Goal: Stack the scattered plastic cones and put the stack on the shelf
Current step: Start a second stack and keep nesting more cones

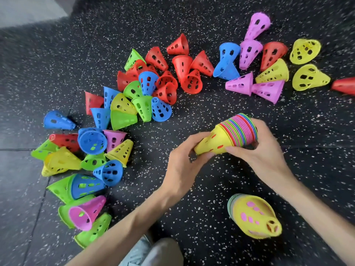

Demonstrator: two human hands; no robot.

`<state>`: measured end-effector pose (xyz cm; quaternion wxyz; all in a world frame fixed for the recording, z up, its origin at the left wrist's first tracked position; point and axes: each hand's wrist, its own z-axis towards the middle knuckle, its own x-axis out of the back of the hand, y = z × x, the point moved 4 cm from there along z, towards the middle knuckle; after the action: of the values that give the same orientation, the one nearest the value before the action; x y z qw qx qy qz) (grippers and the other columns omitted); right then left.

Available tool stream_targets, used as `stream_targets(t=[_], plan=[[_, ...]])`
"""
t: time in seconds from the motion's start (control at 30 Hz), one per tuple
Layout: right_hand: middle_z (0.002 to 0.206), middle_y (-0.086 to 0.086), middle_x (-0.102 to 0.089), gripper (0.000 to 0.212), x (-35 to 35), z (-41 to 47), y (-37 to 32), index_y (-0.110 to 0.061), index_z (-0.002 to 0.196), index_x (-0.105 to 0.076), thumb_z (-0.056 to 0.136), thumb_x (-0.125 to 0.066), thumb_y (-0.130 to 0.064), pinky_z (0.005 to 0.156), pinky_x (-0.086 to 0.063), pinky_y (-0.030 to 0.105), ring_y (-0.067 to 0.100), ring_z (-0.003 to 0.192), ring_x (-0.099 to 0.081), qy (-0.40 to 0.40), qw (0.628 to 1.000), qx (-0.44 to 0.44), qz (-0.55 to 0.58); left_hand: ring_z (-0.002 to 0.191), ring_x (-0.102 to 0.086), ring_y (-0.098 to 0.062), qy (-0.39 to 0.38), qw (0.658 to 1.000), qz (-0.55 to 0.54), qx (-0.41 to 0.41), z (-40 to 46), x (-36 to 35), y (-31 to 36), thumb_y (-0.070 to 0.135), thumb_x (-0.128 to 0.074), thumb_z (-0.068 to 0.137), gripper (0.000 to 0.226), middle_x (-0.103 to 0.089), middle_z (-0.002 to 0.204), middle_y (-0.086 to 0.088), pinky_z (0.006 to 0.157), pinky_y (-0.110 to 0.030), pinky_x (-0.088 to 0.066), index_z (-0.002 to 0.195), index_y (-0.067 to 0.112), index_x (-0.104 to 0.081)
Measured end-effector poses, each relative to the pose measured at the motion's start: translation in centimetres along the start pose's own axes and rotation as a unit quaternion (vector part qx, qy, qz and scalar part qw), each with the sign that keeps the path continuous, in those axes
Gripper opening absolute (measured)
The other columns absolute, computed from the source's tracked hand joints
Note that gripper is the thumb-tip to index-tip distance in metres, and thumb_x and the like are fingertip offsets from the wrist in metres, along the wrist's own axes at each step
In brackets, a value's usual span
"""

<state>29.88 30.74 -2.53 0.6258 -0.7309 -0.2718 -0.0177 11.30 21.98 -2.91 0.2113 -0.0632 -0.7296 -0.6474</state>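
Held stack [230, 134]: centre, tilted, tip toward 8 o'clock; left hand [182, 160] pinches tip, right hand [265, 150] curls round rims. Second stack [253, 217]: floor [192, 198], 5 o'clock. Loose cones [146, 89]: 9 to 2 o'clock. Risk: tilted stack slides apart if grip slackens.

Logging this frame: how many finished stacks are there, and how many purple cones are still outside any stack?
Stacks: 2, the held stack gripped by the left hand and right hand, and the floor stack.
Purple cones outside the stacks: 6, with the others at and.
Total: 8
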Motion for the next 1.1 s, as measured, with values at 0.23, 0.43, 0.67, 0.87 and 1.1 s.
stream_targets(t=[0.23, 0.43, 0.67, 0.87, 1.1], plan=[[0.109, -0.02, -0.062, 0.068, 0.5, -3.0, -5.3, -0.041, 0.124, -0.048, 0.071, -0.089, -0.03, 0.089, -0.045, 0.024, -0.004, 0.099, -0.06, 0.008, 0.997, 0.069, -0.042, 0.121, -0.061, 0.003, 0.037, 0.999, 0.037, -0.014, -5.9, 6.2, 2.3, 0.023, -0.07, 0.098, 0.038, -0.067, 0.13, 0.024, 0.105, -0.021, -0.049, 0.133, 0.037, -0.063], [0.109, -0.01, -0.066, 0.067, 3.0, -7.4, -12.1, -0.041, 0.125, -0.049, 0.07, -0.088, -0.039, 0.093, -0.051, 0.038, 0.013, 0.1, -0.064, 0.038, 0.989, 0.126, -0.075, 0.12, -0.058, 0.003, 0.079, 0.989, 0.124, -0.023, -12.1, 12.6, 2.9, 0.033, -0.067, 0.099, 0.034, -0.064, 0.13, 0.021, 0.105, -0.024, -0.047, 0.133, 0.034, -0.062], [0.102, -0.009, -0.068, 0.061, 1.4, -14.2, -15.2, -0.034, 0.124, -0.055, 0.072, -0.088, -0.035, 0.085, -0.052, 0.037, 0.016, 0.094, -0.066, 0.045, 0.983, 0.167, -0.053, 0.121, -0.062, -0.038, 0.138, 0.958, 0.249, 0.04, -16.2, 18.5, -3.2, 0.048, -0.065, 0.079, 0.056, -0.067, 0.128, -0.015, 0.104, -0.05, -0.048, 0.125, 0.017, -0.068], [0.105, -0.009, -0.069, 0.065, -1.9, -16.3, -14.9, -0.034, 0.126, -0.055, 0.07, -0.087, -0.04, 0.092, -0.053, 0.045, 0.016, 0.097, -0.066, 0.029, 0.983, 0.175, -0.047, 0.136, -0.048, -0.038, 0.1, 0.946, 0.274, 0.143, -19.1, 21.8, -8.1, 0.019, -0.083, 0.083, 0.067, -0.052, 0.139, -0.025, 0.106, -0.028, -0.03, 0.142, 0.005, -0.055], [0.104, -0.009, -0.07, 0.066, -5.3, -15.2, -13.9, -0.038, 0.125, -0.055, 0.068, -0.088, -0.038, 0.092, -0.052, 0.041, 0.016, 0.098, -0.066, -0.005, 0.987, 0.156, -0.046, 0.115, -0.057, -0.017, 0.113, 0.938, 0.272, 0.183, -20.7, 22.4, -11.0, 0.004, -0.069, 0.094, 0.058, -0.052, 0.142, -0.019, 0.09, -0.005, -0.037, 0.148, 0.01, -0.049]])
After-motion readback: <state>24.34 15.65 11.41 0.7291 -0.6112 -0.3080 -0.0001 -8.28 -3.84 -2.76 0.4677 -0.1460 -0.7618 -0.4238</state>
